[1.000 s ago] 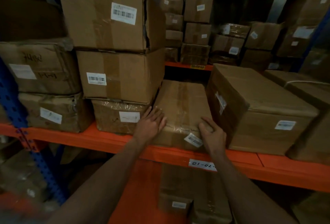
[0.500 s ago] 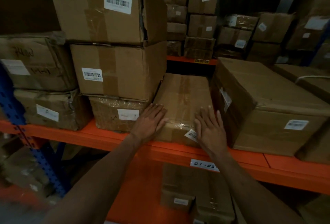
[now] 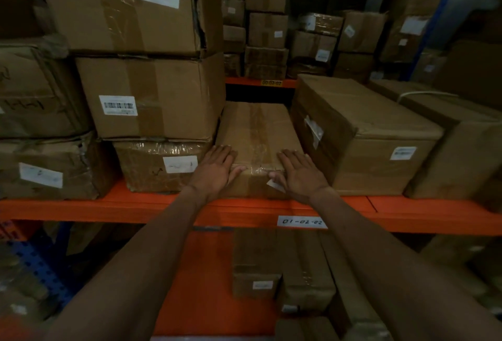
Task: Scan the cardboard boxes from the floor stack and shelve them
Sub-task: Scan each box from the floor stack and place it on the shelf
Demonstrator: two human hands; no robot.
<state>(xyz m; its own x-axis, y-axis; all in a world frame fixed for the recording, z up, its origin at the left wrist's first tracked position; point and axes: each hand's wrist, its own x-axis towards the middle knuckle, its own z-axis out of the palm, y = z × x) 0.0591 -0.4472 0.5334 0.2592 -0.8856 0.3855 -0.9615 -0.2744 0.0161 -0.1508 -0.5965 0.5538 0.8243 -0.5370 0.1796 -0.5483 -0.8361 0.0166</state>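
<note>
A flat taped cardboard box (image 3: 255, 134) lies lengthwise on the orange shelf (image 3: 141, 204), in the gap between a stack on its left and a big box on its right. My left hand (image 3: 216, 171) rests flat on its near left corner, fingers straight. My right hand (image 3: 298, 171) presses flat on its near right corner, partly covering a white label on the front face. Both palms are against the box's front edge.
A stack of three boxes (image 3: 152, 96) stands tight on the left, a large box (image 3: 361, 134) tight on the right. More boxes fill the far rack (image 3: 267, 28). A shelf tag (image 3: 302, 222) marks the beam. Boxes (image 3: 282, 267) sit on the lower level.
The box has slid deeper into the gap. My right hand went from curled on the corner to flat on top. The view has moved closer to the shelf.
</note>
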